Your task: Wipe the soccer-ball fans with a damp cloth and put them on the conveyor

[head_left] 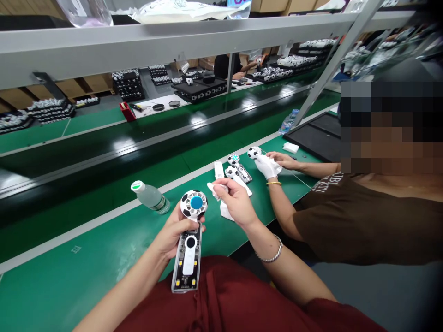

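Observation:
In my left hand (176, 230) is a handheld fan (189, 258), its round head patterned like a football with a blue disc at the centre. The clear handle shows a dark circuit board, a white strip and several small yellow parts. My right hand (238, 203) pinches a crumpled white cloth or tissue (215, 188) just right of the fan's head, apart from it. Beyond that hand, more football-patterned fans (231, 171) lie on the green table, beside a white piece (218, 169). Another white piece (226, 212) is partly hidden by my right hand.
A plastic bottle (152, 198) leans left of the fan. At right, a co-worker's gloved hand (268, 167) holds a football-patterned piece (254, 152). Past it are a black tray (314, 133) and a water bottle (289, 121). A metal shelf beam (173, 39) crosses above.

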A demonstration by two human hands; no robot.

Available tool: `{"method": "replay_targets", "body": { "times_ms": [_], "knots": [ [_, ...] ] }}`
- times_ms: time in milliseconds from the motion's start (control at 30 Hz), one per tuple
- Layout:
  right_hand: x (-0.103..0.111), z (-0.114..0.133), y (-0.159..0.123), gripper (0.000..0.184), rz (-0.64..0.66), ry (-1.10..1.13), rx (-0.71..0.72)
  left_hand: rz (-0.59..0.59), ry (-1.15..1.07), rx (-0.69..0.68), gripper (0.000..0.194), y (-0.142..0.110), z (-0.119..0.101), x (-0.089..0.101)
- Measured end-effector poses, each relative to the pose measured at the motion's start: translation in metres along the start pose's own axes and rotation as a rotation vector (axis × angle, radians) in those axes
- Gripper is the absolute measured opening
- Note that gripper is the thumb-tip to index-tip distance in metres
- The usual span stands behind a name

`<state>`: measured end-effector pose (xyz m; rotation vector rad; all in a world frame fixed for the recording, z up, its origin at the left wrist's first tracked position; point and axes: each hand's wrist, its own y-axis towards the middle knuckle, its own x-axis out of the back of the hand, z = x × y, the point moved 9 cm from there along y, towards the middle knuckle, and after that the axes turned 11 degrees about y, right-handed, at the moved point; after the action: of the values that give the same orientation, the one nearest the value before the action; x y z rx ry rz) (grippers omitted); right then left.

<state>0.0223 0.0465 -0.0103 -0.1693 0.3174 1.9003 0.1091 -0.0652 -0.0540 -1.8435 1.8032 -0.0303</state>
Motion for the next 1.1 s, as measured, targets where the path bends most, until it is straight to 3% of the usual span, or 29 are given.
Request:
{"method": "replay_targets", "body": {
  "times_ms": [133, 267, 367, 500, 600, 800, 933, 1100],
  "knots": [
    [0.008, -0.015, 0.001, 0.026, -0.041, 0.223, -0.102, 0.032, -0.022, 0.015, 0.052, 0.001, -0.001, -0.001],
    [0.005, -0.019, -0.001, 0.026, -0.037, 0.259, -0.116, 0.055, -0.013, 0.009, 0.052, 0.002, 0.000, -0.001],
    [-0.005, -0.006, -0.006, 0.023, 0.012, 0.097, -0.048, 0.057, -0.004, 0.002, 0.053, 0.002, 0.000, -0.001],
    [-0.034, 0.022, -0.016, 0.016, 0.173, -0.268, 0.200, 0.028, 0.020, -0.016, 0.060, 0.003, -0.002, 0.000],
    [-0.046, 0.025, -0.019, 0.015, 0.228, -0.466, 0.298, -0.008, 0.043, -0.017, 0.064, 0.003, -0.002, 0.003],
    [-0.051, 0.013, -0.017, 0.014, 0.289, -0.583, 0.302, -0.035, 0.044, 0.022, 0.066, 0.004, 0.006, 0.011],
    [-0.044, 0.012, -0.013, 0.014, 0.220, -0.601, 0.290, -0.038, 0.054, 0.050, 0.070, 0.002, 0.011, 0.012],
    [-0.046, 0.010, -0.013, 0.014, 0.254, -0.615, 0.311, -0.049, 0.039, 0.053, 0.070, 0.003, 0.013, 0.013]
  ]
}}
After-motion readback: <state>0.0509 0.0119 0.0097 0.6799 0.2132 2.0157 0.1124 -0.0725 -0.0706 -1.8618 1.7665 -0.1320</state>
